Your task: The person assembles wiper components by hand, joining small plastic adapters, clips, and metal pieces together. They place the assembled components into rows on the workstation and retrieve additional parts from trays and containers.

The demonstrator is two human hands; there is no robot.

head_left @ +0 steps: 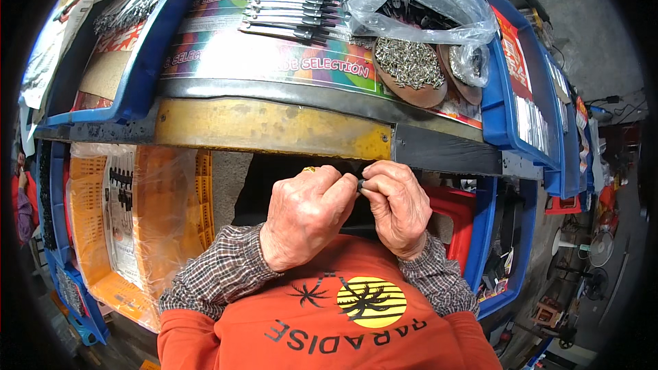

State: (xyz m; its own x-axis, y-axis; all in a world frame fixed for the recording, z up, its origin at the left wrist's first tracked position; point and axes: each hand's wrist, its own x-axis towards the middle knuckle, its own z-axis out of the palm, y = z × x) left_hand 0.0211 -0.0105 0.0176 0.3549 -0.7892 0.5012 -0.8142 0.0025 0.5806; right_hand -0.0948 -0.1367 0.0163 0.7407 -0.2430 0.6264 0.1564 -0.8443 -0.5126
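My left hand [301,212] and my right hand [396,205] meet in front of the workbench edge, above my lap. Between their fingertips a small black piece [360,184] just shows; its kind cannot be made out. My right thumb and fingers pinch it. The left fingers are curled closed against it from the other side, and most of what lies inside that hand is hidden. On the bench ahead, slim silver metal pieces with black ends [291,0] lie in a row. Small silver metal parts [409,62] fill a brown shallow dish to their right.
A clear plastic bag [425,10] lies behind the dish. Blue trays [130,96] flank the bench left, with another blue tray [504,113] on the right. An orange crate [92,233] stands below at left. A red stool-like object [458,216] is beside my right arm.
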